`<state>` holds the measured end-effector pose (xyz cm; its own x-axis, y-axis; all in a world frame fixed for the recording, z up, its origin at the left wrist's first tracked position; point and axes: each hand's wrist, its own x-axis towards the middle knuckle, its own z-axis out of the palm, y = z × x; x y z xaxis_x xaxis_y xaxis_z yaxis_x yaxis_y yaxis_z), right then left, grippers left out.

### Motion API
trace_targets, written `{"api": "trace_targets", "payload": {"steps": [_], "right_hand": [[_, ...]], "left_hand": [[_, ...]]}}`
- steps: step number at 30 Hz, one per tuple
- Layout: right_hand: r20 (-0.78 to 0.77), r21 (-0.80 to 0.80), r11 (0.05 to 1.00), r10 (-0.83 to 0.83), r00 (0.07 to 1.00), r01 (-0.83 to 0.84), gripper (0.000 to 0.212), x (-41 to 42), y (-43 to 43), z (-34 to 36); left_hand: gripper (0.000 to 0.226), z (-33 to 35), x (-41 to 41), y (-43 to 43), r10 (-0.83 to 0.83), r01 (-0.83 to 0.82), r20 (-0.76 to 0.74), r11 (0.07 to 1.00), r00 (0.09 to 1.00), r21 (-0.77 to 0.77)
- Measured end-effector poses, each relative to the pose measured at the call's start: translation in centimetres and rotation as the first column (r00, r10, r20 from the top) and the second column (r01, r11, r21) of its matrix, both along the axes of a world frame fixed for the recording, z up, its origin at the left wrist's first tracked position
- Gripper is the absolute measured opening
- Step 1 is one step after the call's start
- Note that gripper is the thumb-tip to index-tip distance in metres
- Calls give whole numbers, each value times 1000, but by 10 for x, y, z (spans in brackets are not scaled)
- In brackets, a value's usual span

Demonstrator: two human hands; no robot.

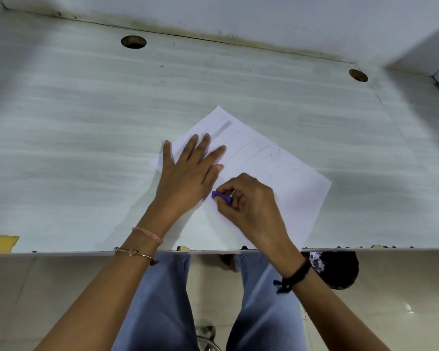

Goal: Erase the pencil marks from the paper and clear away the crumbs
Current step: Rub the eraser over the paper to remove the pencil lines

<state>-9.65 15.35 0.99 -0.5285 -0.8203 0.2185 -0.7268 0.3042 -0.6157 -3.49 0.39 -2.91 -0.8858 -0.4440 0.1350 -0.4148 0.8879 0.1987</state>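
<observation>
Erasing in progress, head view. The paper lies on the desk, turned so one corner points far and its near part reaches the desk's near edge. This puts the pencil lines along the natural stroke of the working hand.

The left hand lies flat on the left part of the sheet with fingers straight and spread, holding nothing. It probably serves to pin the paper so rubbing cannot drag or crease it.

The right hand pinches a purple eraser in curled fingers. The eraser tip sits at the sheet just beside the left hand, where the paper is held tautest.

A grey bar near the far corner and faint lines to its right are not yet erased. Dark crumbs dot the right part of the sheet, so clearing remains to be done.
</observation>
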Motion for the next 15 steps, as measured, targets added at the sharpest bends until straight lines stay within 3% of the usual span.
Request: {"api": "trace_targets", "payload": {"steps": [3, 7, 12, 15], "right_hand": [[8, 10, 999, 50, 999, -50, 9, -3, 2, 3], [-41, 6, 996, -90, 995, 90, 7, -33, -2, 5], [-7, 16, 995, 100, 995, -100, 10, 3, 9, 5], [-43, 15, 1000, 22, 999, -21, 10, -20, 3, 5]], "left_hand": [[57, 1, 0, -1, -9, 9, 20, 1000, 1000, 0], [53, 2, -2, -1, 1, -3, 48, 1000, 999, 31], [60, 0, -1, -1, -17, 17, 20, 1000, 1000, -7], [52, 1, -2, -2, -9, 7, 45, 999, 999, 39]]}}
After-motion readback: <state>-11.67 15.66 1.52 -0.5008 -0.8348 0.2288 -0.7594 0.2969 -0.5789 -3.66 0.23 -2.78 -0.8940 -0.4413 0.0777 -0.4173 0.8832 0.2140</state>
